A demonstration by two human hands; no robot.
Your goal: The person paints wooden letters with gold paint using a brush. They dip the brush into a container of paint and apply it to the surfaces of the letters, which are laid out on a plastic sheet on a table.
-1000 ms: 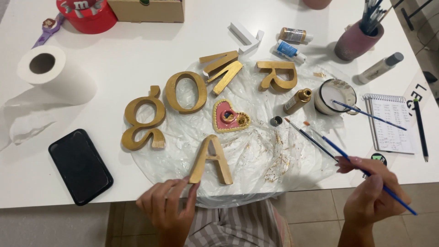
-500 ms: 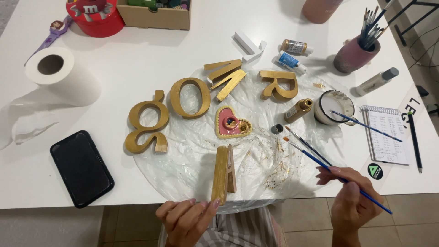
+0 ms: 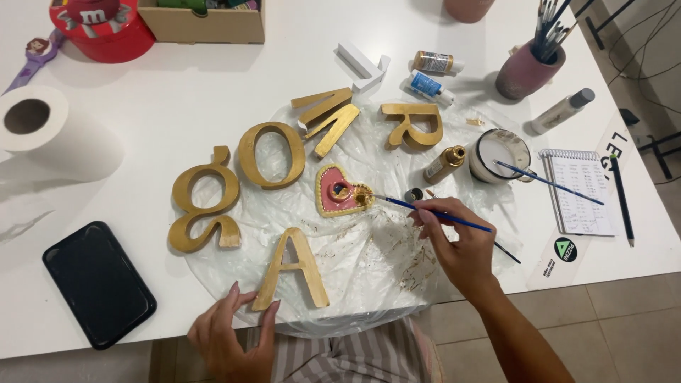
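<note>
Your right hand [image 3: 457, 245] pinches a thin blue brush [image 3: 433, 211] between thumb and fingertips, its tip touching the gold rim at the right edge of the pink heart [image 3: 339, 191], which lies flat on the clear plastic sheet [image 3: 369, 262] in the middle of the table [image 3: 177, 85]. Your left hand [image 3: 230, 333] rests with fingers spread at the foot of the gold letter A [image 3: 294, 266], fingertips touching its lower left leg and steadying it; it grips nothing. From this, you are touching up the heart's gold edging while the A lies finished near your body. The next stroke calls for a light, steady wrist: follow the rim only, keep the bristles off the pink face, and keep your forearm above the smeared plastic. The open gold paint bottle [image 3: 445, 163] and the white cup [image 3: 502, 152] stand just beyond the brush, so reload there without knocking either.
</note>
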